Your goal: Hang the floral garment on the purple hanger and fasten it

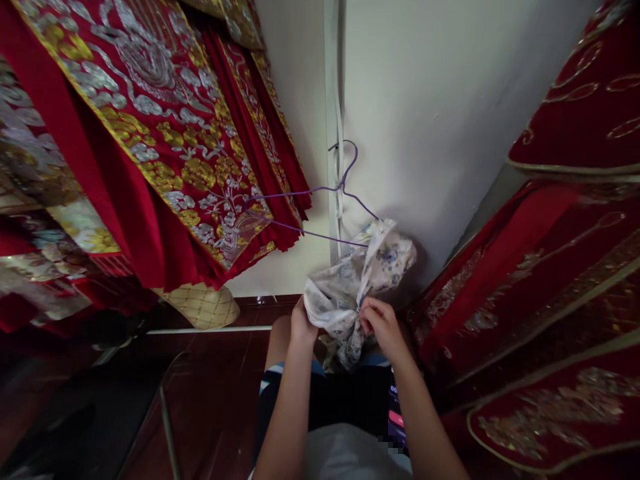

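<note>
A purple wire hanger (344, 188) hangs by its hook against the pale wall, and a white floral cloth (350, 280) is draped over its right end. The cloth is bunched and gathered at its lower part, above the person's lap. My left hand (303, 323) grips the cloth's left edge, its fingertips partly hidden by the fabric. At the gathered part, my right hand (379, 321) pinches the cloth with curled fingers.
Red garments with gold and silver embroidery (200, 167) hang at the left. More red embroidered cloth (575, 240) stands at the right. A lit phone (396, 419) lies by the right thigh. Dark red tiles (225, 393) cover the floor.
</note>
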`<move>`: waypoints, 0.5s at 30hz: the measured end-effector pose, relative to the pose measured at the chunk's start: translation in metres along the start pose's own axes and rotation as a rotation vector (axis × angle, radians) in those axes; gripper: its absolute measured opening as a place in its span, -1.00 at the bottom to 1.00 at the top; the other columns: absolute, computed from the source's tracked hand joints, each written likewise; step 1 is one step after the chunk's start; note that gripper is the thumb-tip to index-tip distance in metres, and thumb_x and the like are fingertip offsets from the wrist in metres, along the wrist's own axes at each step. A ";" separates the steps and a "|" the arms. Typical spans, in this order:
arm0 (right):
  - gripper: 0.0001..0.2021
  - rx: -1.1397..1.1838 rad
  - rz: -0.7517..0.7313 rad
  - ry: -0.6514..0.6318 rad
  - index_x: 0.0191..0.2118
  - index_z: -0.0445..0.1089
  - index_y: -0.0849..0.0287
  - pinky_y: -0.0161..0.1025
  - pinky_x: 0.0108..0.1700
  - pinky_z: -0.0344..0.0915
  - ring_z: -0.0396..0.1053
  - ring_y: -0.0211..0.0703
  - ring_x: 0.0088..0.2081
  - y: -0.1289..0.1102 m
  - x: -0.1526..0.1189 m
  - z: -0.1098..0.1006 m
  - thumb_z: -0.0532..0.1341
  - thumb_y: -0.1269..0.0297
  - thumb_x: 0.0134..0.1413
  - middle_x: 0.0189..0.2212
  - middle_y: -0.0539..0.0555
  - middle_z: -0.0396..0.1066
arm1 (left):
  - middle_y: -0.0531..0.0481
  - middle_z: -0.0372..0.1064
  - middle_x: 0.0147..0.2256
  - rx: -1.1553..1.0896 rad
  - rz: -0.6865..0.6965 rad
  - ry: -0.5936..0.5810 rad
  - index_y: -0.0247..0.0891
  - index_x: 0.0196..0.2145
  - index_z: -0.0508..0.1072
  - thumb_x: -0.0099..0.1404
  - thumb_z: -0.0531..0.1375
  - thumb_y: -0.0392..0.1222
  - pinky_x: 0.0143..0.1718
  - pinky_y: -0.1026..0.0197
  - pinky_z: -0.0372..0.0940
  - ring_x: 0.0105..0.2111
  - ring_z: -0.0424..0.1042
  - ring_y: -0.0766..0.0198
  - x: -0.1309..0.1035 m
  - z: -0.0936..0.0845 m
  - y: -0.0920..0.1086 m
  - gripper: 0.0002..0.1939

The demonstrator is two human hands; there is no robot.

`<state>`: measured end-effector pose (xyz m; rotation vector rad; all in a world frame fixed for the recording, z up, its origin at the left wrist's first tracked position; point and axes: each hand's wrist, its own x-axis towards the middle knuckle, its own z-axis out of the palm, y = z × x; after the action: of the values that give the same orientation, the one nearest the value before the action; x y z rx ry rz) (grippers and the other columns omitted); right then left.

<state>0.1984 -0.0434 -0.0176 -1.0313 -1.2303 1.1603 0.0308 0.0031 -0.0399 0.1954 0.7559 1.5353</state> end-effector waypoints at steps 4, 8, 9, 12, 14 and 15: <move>-0.82 -0.235 0.101 -0.218 -0.60 0.31 0.15 -0.31 -0.45 0.12 0.23 -0.25 -0.56 0.012 0.000 -0.017 0.20 0.27 -0.05 -0.67 -0.05 0.30 | 0.07 0.38 -0.45 0.132 0.140 -0.187 -0.28 -0.43 0.46 0.07 0.37 -0.19 -0.34 0.34 0.29 -0.43 0.39 0.33 -0.022 0.012 0.016 -0.83; -0.84 -0.273 0.003 -0.192 -0.33 0.47 0.18 -0.22 -0.22 0.28 0.38 -0.11 -0.31 0.009 0.000 -0.015 0.33 0.27 -0.10 -0.37 0.04 0.49 | 0.03 0.38 -0.37 0.382 0.166 -0.490 -0.26 -0.42 0.47 0.15 0.36 -0.07 -0.35 0.34 0.25 -0.39 0.35 0.33 -0.056 0.028 0.024 -0.77; -0.81 -0.223 -0.008 -0.198 -0.29 0.47 0.17 -0.20 -0.17 0.29 0.39 -0.08 -0.25 0.005 -0.001 -0.011 0.33 0.27 -0.11 -0.33 0.05 0.49 | 0.00 0.40 -0.33 0.488 0.183 -0.553 -0.26 -0.41 0.50 0.19 0.34 -0.05 -0.32 0.31 0.26 -0.36 0.36 0.30 -0.064 0.032 0.024 -0.78; -0.72 -0.030 0.080 -0.307 -0.23 0.48 0.14 -0.17 -0.09 0.31 0.40 -0.04 -0.18 -0.009 -0.008 0.000 0.37 0.28 -0.17 -0.28 0.03 0.49 | -0.07 0.43 -0.25 0.818 0.320 -0.711 -0.24 -0.32 0.56 0.28 0.28 -0.05 -0.16 0.21 0.29 -0.23 0.40 0.18 -0.079 0.042 0.022 -0.80; -0.67 0.072 0.207 -0.365 -0.24 0.48 0.13 -0.17 -0.11 0.32 0.39 -0.06 -0.21 -0.015 -0.014 0.007 0.41 0.25 -0.24 -0.30 0.01 0.48 | -0.09 0.43 -0.25 0.947 0.426 -0.722 -0.22 -0.28 0.58 0.32 0.24 -0.06 -0.09 0.18 0.28 -0.18 0.40 0.15 -0.080 0.044 0.023 -0.80; -0.66 0.111 0.270 -0.379 -0.25 0.48 0.12 -0.17 -0.12 0.32 0.39 -0.07 -0.23 -0.016 -0.017 0.010 0.43 0.23 -0.27 -0.32 0.00 0.48 | -0.08 0.43 -0.24 0.971 0.455 -0.693 -0.20 -0.25 0.57 0.33 0.23 -0.06 -0.07 0.18 0.28 -0.16 0.40 0.15 -0.078 0.043 0.025 -0.81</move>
<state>0.1897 -0.0625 -0.0034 -0.9399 -1.3259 1.6735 0.0447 -0.0538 0.0317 1.6177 0.8533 1.2435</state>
